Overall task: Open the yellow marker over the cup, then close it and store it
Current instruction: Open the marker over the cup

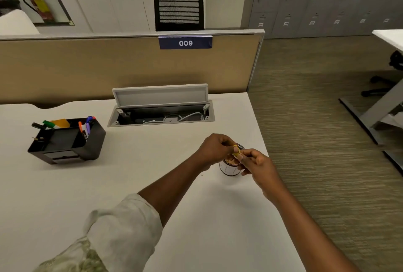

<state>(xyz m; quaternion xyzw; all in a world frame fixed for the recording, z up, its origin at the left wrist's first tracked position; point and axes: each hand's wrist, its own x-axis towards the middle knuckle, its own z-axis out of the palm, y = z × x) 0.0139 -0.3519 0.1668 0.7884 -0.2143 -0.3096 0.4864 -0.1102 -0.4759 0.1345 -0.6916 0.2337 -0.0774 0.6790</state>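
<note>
Right of centre, both hands meet above the cup point(229, 168): the left hand point(214, 148) and right hand point(258, 166) each pinch an end of the yellow marker point(236, 150), fingers curled tight, and I can't tell whether the cap is seated or off. The danger, I'd say, is a slipped cap dropping into the cup, or a knuckle tipping it near the table point(152, 162) edge; the black organizer point(91, 147), left, awaits.

pale rolled-up sleeve point(122, 223), bare forearms

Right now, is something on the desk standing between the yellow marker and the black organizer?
Nothing visible: bare desk lies between the yellow marker, held by both hands over the cup, and the black organizer.
</note>
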